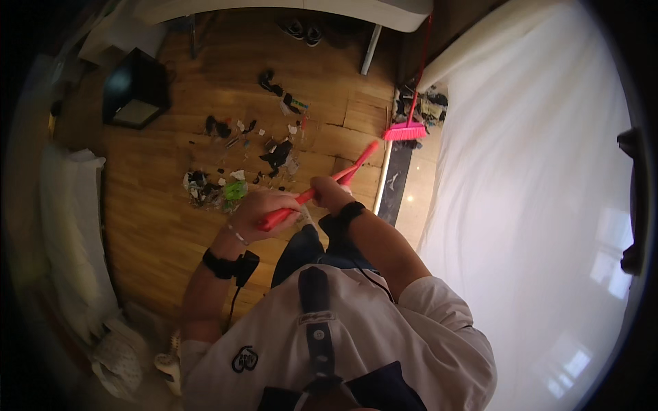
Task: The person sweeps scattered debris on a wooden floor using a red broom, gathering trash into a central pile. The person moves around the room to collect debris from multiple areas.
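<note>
My left hand [264,208] and my right hand [329,195] both grip a red long-handled tool [308,196] held at a slant in front of my body. Its near end pokes out past my left hand. Beyond my right hand the red shape splits in two; whether that is a head or a second piece, I cannot tell. Below my left hand lies a heap of litter [203,187] with a green wrapper [235,190]. More black and white scraps [277,154] are scattered across the wooden floor [154,180].
A pink broom [406,131] stands bristles down by a floor strip [396,180], near more litter [434,105]. A white sheet [514,154] hangs at right. At left is a black box [136,90]. Shoes [303,32] lie beneath a white table [360,11].
</note>
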`<action>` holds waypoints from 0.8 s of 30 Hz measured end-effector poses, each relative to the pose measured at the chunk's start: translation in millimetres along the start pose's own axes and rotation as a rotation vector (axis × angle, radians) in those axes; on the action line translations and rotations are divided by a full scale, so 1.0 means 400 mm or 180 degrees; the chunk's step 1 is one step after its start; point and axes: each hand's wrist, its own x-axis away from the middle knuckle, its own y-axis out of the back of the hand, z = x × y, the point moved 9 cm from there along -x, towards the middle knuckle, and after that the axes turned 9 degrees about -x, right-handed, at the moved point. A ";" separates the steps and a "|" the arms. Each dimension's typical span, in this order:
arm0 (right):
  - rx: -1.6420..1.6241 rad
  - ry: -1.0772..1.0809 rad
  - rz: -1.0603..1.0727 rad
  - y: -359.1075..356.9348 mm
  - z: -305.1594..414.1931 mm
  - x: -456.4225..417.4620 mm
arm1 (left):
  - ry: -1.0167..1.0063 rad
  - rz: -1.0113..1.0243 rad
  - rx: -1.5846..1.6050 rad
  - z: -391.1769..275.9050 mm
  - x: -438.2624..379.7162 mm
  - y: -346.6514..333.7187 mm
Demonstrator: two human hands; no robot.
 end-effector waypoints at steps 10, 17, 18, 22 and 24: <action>-0.1554 0.0305 0.0591 -0.036 0.031 -0.190 | 0.1344 -0.0373 -0.0545 0.017 -0.028 0.016; -0.2719 -0.2060 0.0549 -0.064 0.069 -0.222 | 0.1293 -0.1066 -0.0482 -0.024 -0.028 0.118; -0.2854 -0.1870 0.0523 -0.031 0.107 -0.206 | 0.1399 -0.1253 -0.0341 -0.003 -0.007 0.124; -0.1466 -0.0554 0.0658 0.113 0.081 -0.300 | 0.1662 -0.1876 0.0669 0.147 0.024 0.083; -0.2531 -0.1954 -0.0046 0.146 -0.046 -0.311 | 0.1851 -0.2088 0.1254 0.245 0.019 0.021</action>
